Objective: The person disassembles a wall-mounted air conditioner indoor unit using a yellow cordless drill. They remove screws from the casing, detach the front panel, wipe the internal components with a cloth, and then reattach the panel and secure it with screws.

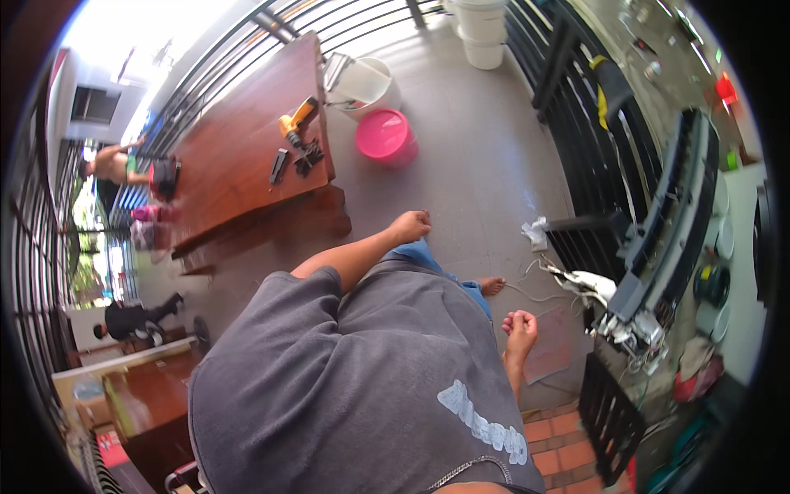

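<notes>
My left hand [410, 224] hangs in front of my body, its fingers curled and nothing visible in them. Lower and to the right is my right hand [520, 331], fingers also bent inward over the palm, with no object showing. The left hand is nearest to the wooden table [239, 140] and a pink lidded bucket [387, 137], touching neither. On the table's right end lie a yellow and black cordless drill [298, 120], a slim black object [279, 166] and a dark jumbled piece [309, 156] I cannot make out.
A white bucket [378, 89] stands behind the pink one; stacked white buckets [481, 37] are farther off. Black railings [568, 90] and a long curved grey part [675, 214] line the right, with a cable [527, 292] on the floor. Two people [115, 165] are at the left.
</notes>
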Tool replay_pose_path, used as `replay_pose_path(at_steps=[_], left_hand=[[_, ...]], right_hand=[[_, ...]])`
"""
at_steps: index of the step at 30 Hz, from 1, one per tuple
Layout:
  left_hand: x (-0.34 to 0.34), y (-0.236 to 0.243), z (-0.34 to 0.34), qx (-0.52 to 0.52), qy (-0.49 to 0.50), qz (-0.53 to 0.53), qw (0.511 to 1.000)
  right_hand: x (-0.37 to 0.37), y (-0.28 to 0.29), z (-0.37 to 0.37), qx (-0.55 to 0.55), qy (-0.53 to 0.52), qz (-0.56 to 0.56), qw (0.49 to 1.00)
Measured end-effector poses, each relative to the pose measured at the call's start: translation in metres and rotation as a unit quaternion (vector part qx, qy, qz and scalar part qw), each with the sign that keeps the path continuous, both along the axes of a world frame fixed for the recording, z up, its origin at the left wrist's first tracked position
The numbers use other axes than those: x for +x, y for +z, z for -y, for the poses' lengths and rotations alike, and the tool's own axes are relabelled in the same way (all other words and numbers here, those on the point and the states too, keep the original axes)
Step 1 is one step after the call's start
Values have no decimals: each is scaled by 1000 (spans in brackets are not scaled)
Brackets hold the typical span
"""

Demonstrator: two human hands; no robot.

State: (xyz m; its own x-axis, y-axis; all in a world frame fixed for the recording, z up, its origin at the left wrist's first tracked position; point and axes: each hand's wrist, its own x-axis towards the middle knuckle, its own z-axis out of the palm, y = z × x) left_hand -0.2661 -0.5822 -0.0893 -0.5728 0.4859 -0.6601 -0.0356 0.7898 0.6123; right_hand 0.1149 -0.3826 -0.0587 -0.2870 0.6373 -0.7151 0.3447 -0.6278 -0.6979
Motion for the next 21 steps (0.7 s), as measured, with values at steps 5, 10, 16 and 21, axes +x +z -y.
replay_pose_path(at_steps=[5, 10, 16, 21], left_hand=[[-78, -27, 176, 58, 349, -81, 932], [-147, -47, 321, -24, 508, -230, 830], [-241, -63, 432, -35, 506, -371, 778], [-310, -50, 456, -141, 353, -382, 843]], right_hand=[[-144, -5, -20, 217, 374, -34, 901], [-398, 54, 21, 420, 560, -113, 706], [-658, 61, 213, 452, 683, -209, 534], [-823, -5, 336, 583, 662, -277, 381]])
